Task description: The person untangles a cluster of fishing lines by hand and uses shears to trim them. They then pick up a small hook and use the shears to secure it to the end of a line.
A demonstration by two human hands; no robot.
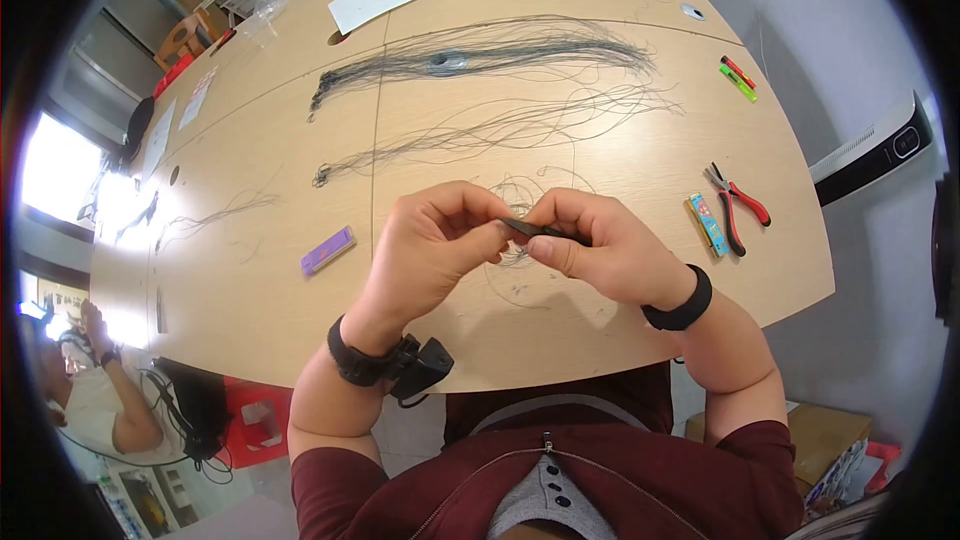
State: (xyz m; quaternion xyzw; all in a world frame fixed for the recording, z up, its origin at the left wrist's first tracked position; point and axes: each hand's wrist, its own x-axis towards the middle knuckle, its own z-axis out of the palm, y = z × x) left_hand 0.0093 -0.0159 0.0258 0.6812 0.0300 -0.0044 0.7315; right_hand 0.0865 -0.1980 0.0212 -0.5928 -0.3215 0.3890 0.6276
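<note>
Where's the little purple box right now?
The purple box lies on the table in the head view, left of the person's left hand, lower in the picture than some wires' bunched end.

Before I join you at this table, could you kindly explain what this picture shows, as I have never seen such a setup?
There is no machine here: someone works bare-handed, filmed by one head-worn camera looking forward and down. Over a pale wooden table, the right hand pinches a small, dark, narrow tool, its tip at the left hand; I cannot tell its exact kind. Beyond the hands lie two long bundles of thin, dark strands. A purple rectangular box lies to the left, and metal pliers with red-and-black handles lie to the right.
</note>
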